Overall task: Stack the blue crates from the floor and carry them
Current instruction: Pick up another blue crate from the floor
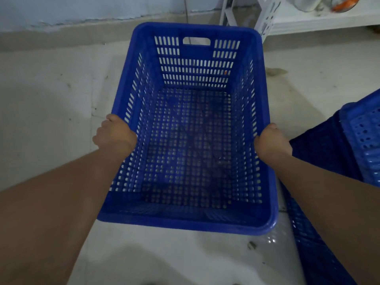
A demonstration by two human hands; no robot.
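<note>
A large blue perforated crate point(191, 222) fills the middle of the view, empty, with a handle slot in its far wall. My left hand point(115, 133) grips the crate's left rim. On the opposite rim, my right hand point(272, 144) is closed around the edge. The crate's long sides run away from me. More blue crates point(362, 138) show at the right edge, partly hidden behind my right forearm.
The floor point(51, 95) is pale concrete with stains. A wall base runs along the top left. A white metal shelf rack point(267, 19) with jars on it stands at the top right, close to the crate's far corner.
</note>
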